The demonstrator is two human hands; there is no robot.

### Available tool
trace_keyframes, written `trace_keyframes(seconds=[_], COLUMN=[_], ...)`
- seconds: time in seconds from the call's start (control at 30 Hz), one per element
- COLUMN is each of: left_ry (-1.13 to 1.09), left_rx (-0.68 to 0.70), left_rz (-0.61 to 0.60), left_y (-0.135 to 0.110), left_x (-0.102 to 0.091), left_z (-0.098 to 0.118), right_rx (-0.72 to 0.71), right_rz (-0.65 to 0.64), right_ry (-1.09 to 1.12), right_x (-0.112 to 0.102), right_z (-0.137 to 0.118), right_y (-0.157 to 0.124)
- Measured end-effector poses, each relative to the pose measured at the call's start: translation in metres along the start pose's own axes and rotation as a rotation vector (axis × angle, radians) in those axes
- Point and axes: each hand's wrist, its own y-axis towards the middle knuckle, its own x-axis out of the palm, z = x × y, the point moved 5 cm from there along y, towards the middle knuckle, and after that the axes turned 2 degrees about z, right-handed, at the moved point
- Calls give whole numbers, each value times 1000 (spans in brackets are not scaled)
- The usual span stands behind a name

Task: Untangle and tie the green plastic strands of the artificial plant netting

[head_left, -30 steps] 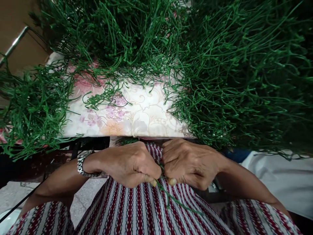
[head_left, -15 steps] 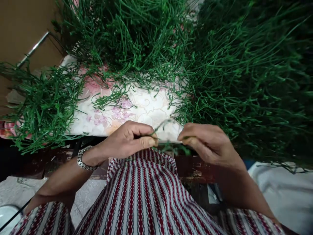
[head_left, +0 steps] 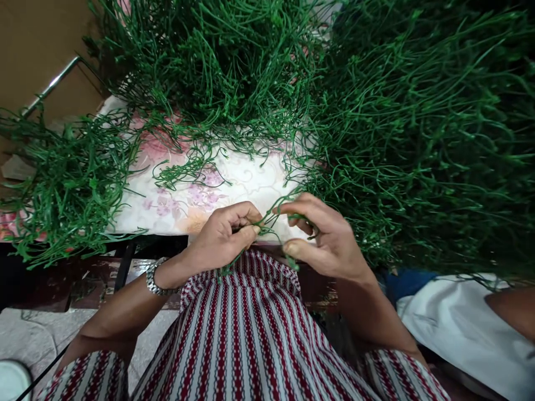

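My left hand [head_left: 223, 236], with a metal watch on its wrist, is closed in a pinch on a thin green plastic sprig [head_left: 267, 225]. My right hand [head_left: 324, 239] grips the other end of the same sprig, fingers curled round it. Both hands meet at the near edge of a table covered by a floral cloth [head_left: 234, 184]. They hover just above my knee in red and white striped fabric [head_left: 246, 340].
Big heaps of green plastic sprigs fill the table: a large pile [head_left: 418, 133] at the right, another pile [head_left: 217, 61] at the back, a smaller pile [head_left: 54, 178] at the left. Another person's white garment [head_left: 460, 328] shows at the lower right. A metal bar [head_left: 50, 86] runs at the upper left.
Both hands rose from my lap to the table edge. They pulled apart along the sprig half a second ago and have now come together again on it.
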Motion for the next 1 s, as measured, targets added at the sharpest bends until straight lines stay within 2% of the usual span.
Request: trace_keyframes(seconds=[0.17, 0.33, 0.53, 0.63, 0.77, 0.9, 1.0], left_ry=[68, -101, -169, -198, -324, -392, -434], left_rx=[80, 36, 73, 88, 33, 2, -7], left_rz=[15, -69, 51, 119, 171, 160, 149], left_y=[-2, -1, 1, 1, 0, 2, 4], left_x=[1, 5, -1, -2, 0, 4, 9], left_z=[1, 2, -1, -4, -11, -14, -14], right_rx=[3, -75, -67, -17, 127, 245, 260], right_rz=[-98, -83, -117, -106, -165, -164, -141], right_ry=[-126, -150, -89, -15, 205, 390, 421], right_x=[10, 23, 37, 40, 46, 49, 51], right_z=[0, 2, 8, 9, 11, 13, 13], right_y=[2, -2, -9, -11, -13, -14, -15])
